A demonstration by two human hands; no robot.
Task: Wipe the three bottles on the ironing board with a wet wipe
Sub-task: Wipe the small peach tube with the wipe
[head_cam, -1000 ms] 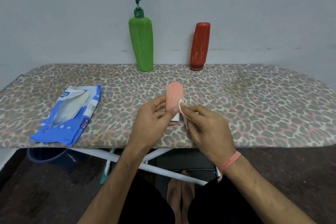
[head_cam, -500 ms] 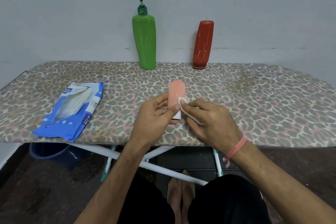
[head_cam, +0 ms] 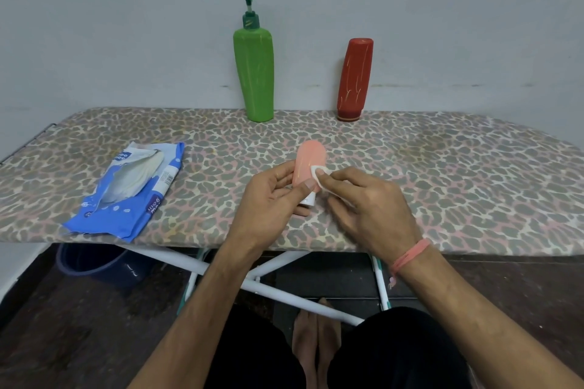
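one pink bottle [head_cam: 308,167] upright, cap down, in left hand's [head_cam: 268,202] grip, right hand [head_cam: 363,202] pinching wet wipe [head_cam: 319,177]

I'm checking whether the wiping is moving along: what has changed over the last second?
The right hand has slid the wet wipe up the pink bottle, from near its white cap to mid-body. The left hand still grips the bottle's lower end. The green pump bottle, red bottle and wipes pack have stayed put on the ironing board.
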